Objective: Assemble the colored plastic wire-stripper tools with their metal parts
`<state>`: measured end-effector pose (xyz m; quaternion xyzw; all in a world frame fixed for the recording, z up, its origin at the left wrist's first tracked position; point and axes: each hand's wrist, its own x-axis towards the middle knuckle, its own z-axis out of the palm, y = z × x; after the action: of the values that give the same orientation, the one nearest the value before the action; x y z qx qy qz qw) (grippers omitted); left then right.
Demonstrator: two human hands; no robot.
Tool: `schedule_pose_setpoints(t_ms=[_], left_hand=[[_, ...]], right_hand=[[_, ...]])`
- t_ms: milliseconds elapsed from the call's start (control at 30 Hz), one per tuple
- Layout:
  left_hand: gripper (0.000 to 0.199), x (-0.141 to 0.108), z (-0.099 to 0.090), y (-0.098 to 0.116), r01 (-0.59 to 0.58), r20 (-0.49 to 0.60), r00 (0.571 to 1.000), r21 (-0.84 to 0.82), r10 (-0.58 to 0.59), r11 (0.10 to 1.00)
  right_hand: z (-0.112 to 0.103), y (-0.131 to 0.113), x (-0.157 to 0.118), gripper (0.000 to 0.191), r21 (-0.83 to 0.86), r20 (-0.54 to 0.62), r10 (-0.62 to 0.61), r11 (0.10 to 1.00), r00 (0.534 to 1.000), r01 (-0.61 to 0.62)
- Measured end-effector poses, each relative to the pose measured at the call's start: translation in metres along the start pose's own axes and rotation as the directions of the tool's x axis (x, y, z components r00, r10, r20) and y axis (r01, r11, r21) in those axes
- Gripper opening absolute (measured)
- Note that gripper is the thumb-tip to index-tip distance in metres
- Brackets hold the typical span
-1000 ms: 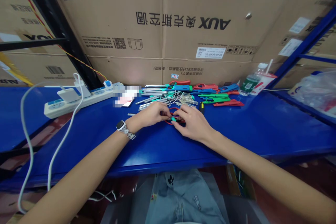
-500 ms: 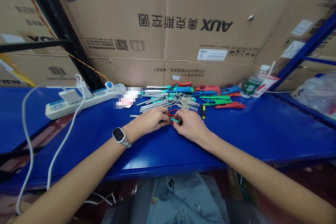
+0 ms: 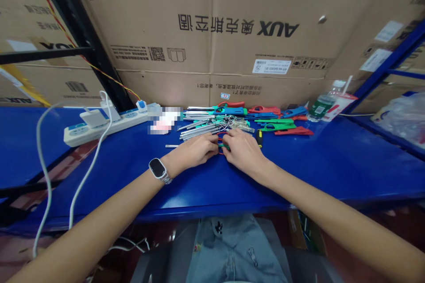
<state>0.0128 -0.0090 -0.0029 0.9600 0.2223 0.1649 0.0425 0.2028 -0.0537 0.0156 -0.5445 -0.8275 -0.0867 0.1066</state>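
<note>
White plastic, long and straight-edged, forms the power strip [image 3: 133,120] at the left of the glossy blue counter [image 3: 199,190], set aslant with plugs in it. Next comes a watch [image 3: 157,169] with a metal band, then the left hand [image 3: 199,149], knuckles up, fingers curled narrow; its fingertips are hidden, so I cannot tell whether that grip holds anything. Beyond it lies a heap of slim, shiny metal tubes [image 3: 195,132], most with their ends toward the left.

Between the hands is a small green piece [image 3: 224,145], right of the left grip, its visible part running roughly left to right. The right hand [image 3: 245,151] is nearer: its grip looks narrow, closed on the piece's right end. Curved red plastic [image 3: 222,134] shows just past it.

Further right, a black-and-yellow handle [image 3: 259,137] lies just beside the right hand; behind sit flat, smooth casings [image 3: 294,131] in red, blue and green. Last come a clear bottle [image 3: 320,108] with a green label, a red-and-white cup [image 3: 338,108] and a crumpled, see-through bag [image 3: 401,115].
</note>
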Motion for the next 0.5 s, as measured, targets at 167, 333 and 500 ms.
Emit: schedule_pose_setpoints(t_ms=[167, 333, 500], left_hand=[[0.019, -0.0010, -0.0010, 0.0002, -0.002, -0.013, 1.000, -0.002, 0.002, 1.000], [0.019, -0.0018, -0.0017, 0.0002, 0.007, -0.009, 1.000, -0.020, -0.007, 1.000], [0.019, -0.0022, -0.0012, -0.0016, 0.023, 0.012, 1.000, -0.043, -0.023, 0.999]], right_hand=[[0.0014, -0.0020, -0.0040, 0.014, 0.050, -0.008, 0.032, 0.998, 0.999, -0.032], [0.0058, -0.0019, -0.0064, 0.018, 0.083, -0.016, 0.060, 0.995, 0.998, -0.058], [0.0099, -0.0007, -0.0045, 0.019, 0.101, -0.026, 0.067, 0.993, 0.997, -0.064]])
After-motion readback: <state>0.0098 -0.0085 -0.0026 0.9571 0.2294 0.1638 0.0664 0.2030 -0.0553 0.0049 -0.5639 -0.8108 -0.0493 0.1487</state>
